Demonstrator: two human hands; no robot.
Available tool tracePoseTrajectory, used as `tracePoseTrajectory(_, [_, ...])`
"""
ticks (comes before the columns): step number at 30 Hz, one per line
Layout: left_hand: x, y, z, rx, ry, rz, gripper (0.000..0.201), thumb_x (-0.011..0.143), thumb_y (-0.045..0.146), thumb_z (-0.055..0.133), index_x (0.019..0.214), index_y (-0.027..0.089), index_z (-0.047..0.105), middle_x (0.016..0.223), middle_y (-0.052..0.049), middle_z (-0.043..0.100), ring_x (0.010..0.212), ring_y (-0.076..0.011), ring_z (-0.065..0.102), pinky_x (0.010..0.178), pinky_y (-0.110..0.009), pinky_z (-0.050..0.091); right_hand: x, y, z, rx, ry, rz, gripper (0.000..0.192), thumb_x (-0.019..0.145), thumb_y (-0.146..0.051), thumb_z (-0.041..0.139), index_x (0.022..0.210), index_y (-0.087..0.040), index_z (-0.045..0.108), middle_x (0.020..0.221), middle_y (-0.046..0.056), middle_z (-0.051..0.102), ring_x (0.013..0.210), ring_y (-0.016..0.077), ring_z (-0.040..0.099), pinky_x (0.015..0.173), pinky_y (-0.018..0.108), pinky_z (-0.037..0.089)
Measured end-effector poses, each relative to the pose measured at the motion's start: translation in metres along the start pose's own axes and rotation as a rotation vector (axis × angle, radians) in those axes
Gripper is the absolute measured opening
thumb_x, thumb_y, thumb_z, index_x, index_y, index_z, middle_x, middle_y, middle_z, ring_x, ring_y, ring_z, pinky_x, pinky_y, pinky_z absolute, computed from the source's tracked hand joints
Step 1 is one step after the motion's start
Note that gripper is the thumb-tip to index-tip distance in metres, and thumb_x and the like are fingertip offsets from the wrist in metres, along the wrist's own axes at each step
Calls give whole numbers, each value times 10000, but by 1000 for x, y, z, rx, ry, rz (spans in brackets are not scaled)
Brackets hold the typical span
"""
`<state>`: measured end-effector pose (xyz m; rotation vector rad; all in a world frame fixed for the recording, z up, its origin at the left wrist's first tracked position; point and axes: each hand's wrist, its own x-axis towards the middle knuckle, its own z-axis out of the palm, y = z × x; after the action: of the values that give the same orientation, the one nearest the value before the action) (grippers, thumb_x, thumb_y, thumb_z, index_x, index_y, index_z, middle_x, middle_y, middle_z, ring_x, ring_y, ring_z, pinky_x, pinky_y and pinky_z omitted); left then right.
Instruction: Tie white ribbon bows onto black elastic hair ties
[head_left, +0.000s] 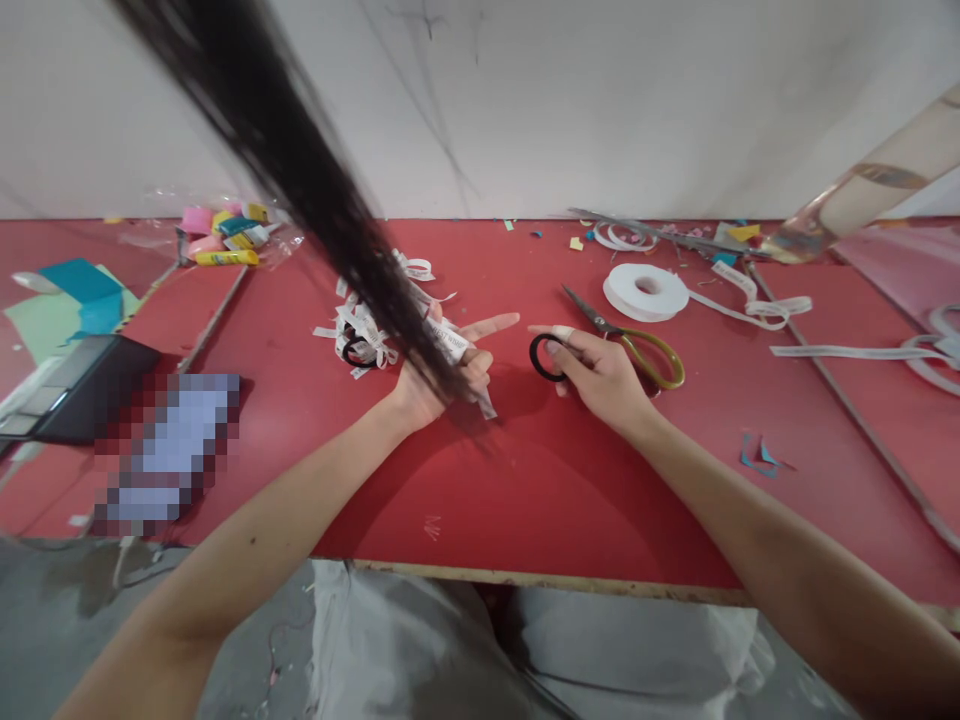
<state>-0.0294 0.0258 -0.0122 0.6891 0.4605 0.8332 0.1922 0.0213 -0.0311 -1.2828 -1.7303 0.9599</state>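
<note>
Ok so, right hand (600, 375) has thumb + fingers pinched on a blk ring (535, 360), approx mid-table, hole facing the cam; it's round so no real long axis. Left hand (474, 366) is at its 9 o'clock, index out twd 2-3, other fingers curled in on a printed white ribbon (448, 345), printed bit running 10 to 4. Dark strand of hair (322, 210) is in the way tho, cuts across that hand so can't see the full grip. Round the ring: scissors (611, 329) at 2-3, right by the right hand (can't tell if touching), tips pointing 10-11, handles twd 4; ribbon roll (624, 297) at 2, loose end trailing twd 3; ribbon pile (375, 340) at 9-10; pixelated phone (172, 450) at 8-9; dark case (105, 385) approx 9; bag of colourful bits (225, 235) at 10; clear tube (870, 200) leaning in at 2
</note>
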Motion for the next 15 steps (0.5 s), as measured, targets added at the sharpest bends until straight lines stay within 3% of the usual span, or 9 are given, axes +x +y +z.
tracePoseTrajectory(5, [1, -1, 0, -17, 21, -8, 872, 971, 622, 39, 1376, 28, 532, 465, 66, 314, 401, -95, 205, 424, -210, 261, -12, -9, 11, -6, -171, -27, 381, 979, -412, 451, 1223, -205, 656, 526, -75, 405, 398, 65, 416, 432, 208, 315])
tracePoseTrajectory(10, [2, -1, -1, -47, 41, 7, 888, 970, 622, 26, 1345, 22, 562, 461, 75, 284, 413, -96, 182, 430, -205, 277, -23, -18, 28, -208, -296, -202, 311, 983, -337, 421, 1107, -189, 665, 600, -43, 508, 504, 84, 445, 531, 211, 350])
tracePoseTrajectory(15, [3, -1, -1, -85, 51, -2, 859, 969, 644, 102, 1348, 28, 564, 464, 74, 299, 412, -96, 206, 433, -203, 295, -24, -15, 31, -406, -364, -244, 276, 992, -313, 412, 1130, -207, 626, 655, -25, 578, 520, 103, 471, 552, 221, 319])
